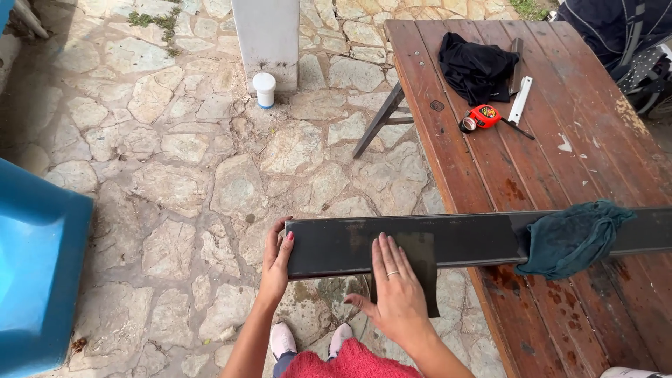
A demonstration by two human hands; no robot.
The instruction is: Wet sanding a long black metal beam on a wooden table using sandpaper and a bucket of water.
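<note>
steadying the black metal bar [476, 241], left hand [275, 262] cups its overhanging end, right hand [397, 290] presses sandpaper [422, 269] flat; uneven pressure could tip it off the table [560, 175].

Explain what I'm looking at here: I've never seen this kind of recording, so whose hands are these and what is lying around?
One picture, from a camera worn on a person's head, looking down. No machine: two bare hands. The left hand grips the end of a long dark bar that juts off a wooden table. The right hand presses a dark sheet flat on the bar. A teal rag is draped over the bar. Farther back lie a black cloth and an orange tape measure. On the stone paving stands a white container.
</note>
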